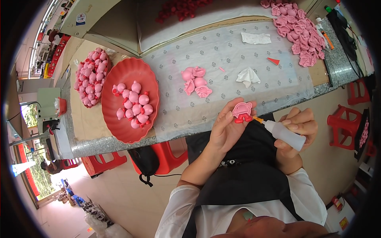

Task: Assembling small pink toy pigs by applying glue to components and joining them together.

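Observation:
Between the fingers of my left hand (225,129) is a small pink figure half (241,110) with red feet, its hollow side facing up. My right hand (300,125) grips a translucent white squeeze bottle (286,135). The bottle's thin orange nozzle (258,119) points at the figure's lower edge, by the red feet; whether it touches I cannot tell. Beyond my hands, a small cluster of pink figure parts (196,81), some round and some hollow, lies on the printed sheet (174,107).
A red scalloped bowl (131,75) of pink and red pieces stands left, beside another full container (91,77). Many pink shells (297,31) are heaped at the far right. A crumpled tissue (248,76), a folded paper (256,38) and a red wedge (273,61) lie on the sheet.

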`<state>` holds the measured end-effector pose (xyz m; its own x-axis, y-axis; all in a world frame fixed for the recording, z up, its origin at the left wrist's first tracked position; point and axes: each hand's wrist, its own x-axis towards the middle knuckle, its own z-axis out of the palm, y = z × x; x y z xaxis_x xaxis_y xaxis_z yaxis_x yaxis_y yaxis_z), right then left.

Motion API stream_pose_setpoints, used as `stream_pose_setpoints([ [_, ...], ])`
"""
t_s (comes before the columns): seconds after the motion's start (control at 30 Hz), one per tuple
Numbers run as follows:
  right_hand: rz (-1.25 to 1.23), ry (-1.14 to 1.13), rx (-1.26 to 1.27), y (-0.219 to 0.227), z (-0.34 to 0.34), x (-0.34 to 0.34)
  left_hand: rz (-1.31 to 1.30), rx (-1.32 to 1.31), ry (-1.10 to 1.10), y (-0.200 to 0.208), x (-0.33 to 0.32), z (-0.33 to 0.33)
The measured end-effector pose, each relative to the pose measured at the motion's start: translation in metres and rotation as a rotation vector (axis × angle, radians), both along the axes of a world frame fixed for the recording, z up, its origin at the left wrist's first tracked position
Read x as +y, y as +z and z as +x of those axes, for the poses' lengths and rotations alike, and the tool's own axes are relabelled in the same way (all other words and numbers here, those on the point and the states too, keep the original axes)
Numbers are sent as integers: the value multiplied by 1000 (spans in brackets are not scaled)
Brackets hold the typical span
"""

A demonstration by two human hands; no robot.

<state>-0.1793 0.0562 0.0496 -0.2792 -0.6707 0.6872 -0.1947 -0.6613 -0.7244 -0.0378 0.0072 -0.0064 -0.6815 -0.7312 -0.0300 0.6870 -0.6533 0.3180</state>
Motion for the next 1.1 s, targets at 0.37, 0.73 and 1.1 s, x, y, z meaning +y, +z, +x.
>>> stream_pose_setpoints([
  [0.37,18,27,14,1,5,3,-23,-48,1,2,0,0],
  [0.73,35,24,24,4,4,3,-22,-50,4,1,-1,1],
  [1.1,39,63,57,3,10,-2,-62,-75,4,2,0,0],
])
